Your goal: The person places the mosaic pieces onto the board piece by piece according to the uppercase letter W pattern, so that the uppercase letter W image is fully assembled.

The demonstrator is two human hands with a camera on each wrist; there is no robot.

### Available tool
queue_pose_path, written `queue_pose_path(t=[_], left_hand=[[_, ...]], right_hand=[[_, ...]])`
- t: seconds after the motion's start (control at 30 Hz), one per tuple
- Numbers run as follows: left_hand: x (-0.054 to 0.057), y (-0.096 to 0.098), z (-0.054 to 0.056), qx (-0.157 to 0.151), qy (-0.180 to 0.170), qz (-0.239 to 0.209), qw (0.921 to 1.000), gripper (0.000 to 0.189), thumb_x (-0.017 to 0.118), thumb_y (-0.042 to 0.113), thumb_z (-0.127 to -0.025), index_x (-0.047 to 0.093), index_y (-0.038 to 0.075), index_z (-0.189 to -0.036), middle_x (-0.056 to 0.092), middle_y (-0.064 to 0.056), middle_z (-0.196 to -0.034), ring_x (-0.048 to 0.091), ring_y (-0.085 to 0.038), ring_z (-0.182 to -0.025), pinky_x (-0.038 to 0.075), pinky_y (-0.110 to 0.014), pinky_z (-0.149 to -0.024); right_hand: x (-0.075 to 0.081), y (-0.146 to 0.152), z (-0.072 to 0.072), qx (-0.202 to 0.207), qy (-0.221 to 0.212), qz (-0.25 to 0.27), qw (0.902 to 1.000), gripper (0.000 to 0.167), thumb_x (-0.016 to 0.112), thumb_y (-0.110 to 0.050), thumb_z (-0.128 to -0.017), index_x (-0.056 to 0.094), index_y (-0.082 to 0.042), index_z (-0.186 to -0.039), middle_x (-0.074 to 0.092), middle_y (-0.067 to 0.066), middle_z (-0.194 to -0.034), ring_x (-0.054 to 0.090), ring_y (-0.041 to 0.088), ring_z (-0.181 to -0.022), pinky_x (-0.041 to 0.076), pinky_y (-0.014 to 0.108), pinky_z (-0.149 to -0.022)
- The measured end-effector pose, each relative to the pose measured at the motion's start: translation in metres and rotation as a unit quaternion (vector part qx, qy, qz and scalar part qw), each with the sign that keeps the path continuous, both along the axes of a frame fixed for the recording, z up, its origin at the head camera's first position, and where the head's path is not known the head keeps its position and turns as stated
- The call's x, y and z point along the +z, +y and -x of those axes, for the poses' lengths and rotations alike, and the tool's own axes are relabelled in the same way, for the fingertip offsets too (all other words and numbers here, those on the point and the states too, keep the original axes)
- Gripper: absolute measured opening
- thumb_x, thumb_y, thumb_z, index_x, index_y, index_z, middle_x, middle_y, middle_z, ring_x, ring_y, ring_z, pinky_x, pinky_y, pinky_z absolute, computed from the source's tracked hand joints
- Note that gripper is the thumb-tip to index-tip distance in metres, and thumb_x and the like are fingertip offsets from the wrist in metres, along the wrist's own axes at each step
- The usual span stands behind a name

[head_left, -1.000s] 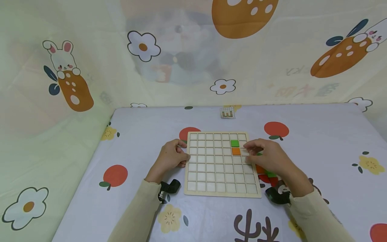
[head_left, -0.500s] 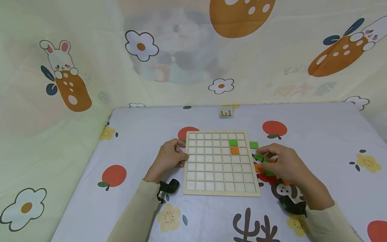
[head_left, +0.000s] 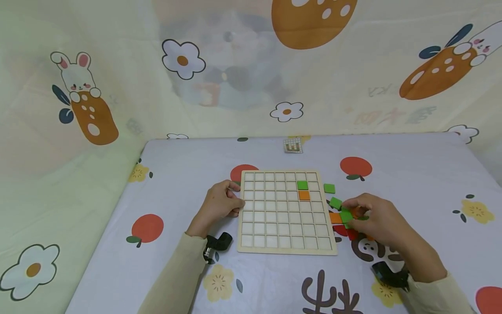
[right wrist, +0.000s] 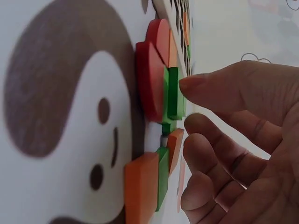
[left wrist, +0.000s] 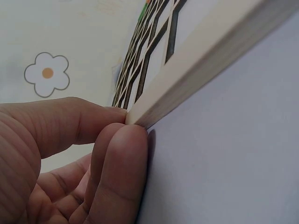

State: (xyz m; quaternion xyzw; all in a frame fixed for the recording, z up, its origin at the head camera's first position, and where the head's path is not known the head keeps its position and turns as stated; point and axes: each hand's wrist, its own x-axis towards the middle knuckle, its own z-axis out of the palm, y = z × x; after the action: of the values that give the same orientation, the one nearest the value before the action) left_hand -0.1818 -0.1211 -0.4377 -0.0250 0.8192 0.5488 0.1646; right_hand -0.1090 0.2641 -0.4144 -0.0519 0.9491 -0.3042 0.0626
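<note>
A square wooden grid board (head_left: 270,229) lies on the cloth. One green tile (head_left: 302,185) and one orange tile (head_left: 304,195) sit in its cells near the upper right. My left hand (head_left: 219,201) holds the board's left edge between thumb and bent fingers, as the left wrist view shows. At the right, my right hand (head_left: 374,216) is over a small pile of tiles. Its thumb touches a green tile (right wrist: 174,93); the other fingers are loosely bent, and no firm pinch shows. Part of the pile is hidden under this hand.
Two loose green tiles (head_left: 329,188) lie just right of the board. An orange tile (head_left: 335,217) and a red tile (head_left: 353,234) are in the pile. A small patterned card (head_left: 293,145) lies beyond the board. A printed cloth wall (head_left: 235,87) rises behind.
My right hand has moved from the board's right edge rightward and nearer to the tile pile, uncovering the loose green tiles. The left hand stays at the board's edge.
</note>
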Motion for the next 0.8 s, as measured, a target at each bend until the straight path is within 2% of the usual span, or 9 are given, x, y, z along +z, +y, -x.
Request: queue_pose_path(t=[0.17,0.53,0.8], left_hand=[[0.0011,0.0008,-0.0005,0.002,0.000,0.005,1.0000,0.036,0.079,0.001,-0.086,0.063,0.002,-0.119,0.062,-0.010,-0.084,0.066,-0.016,-0.057,0.060,-0.027,-0.056],[-0.0005,0.0007,0.0002,-0.001,0.008,0.013,0.9999,0.035,0.077,0.001,-0.087,0.062,0.000,-0.119,0.061,-0.010,-0.083,0.066,-0.015,-0.056,0.060,-0.026,-0.056],[-0.0004,0.0004,0.0006,-0.002,0.005,0.008,1.0000,0.036,0.077,0.000,-0.087,0.062,0.001,-0.119,0.061,-0.010,-0.084,0.066,-0.015,-0.056,0.060,-0.026,-0.056]], right_hand=[[-0.0021,0.0024,0.0005,0.011,0.002,-0.018,0.9998,0.040,0.081,-0.004,-0.081,0.075,-0.002,-0.120,0.063,0.008,-0.105,0.053,0.027,-0.091,0.048,0.027,-0.059],[-0.0029,0.0005,0.0041,0.032,-0.002,-0.050,0.9982,0.033,0.083,-0.007,-0.079,0.078,0.000,-0.111,0.063,0.008,-0.099,0.054,0.024,-0.086,0.048,0.029,-0.063],[-0.0024,-0.0014,0.0045,0.022,-0.013,-0.051,0.9984,0.027,0.085,-0.009,-0.079,0.077,-0.002,-0.104,0.059,0.003,-0.088,0.052,0.023,-0.083,0.046,0.028,-0.061]])
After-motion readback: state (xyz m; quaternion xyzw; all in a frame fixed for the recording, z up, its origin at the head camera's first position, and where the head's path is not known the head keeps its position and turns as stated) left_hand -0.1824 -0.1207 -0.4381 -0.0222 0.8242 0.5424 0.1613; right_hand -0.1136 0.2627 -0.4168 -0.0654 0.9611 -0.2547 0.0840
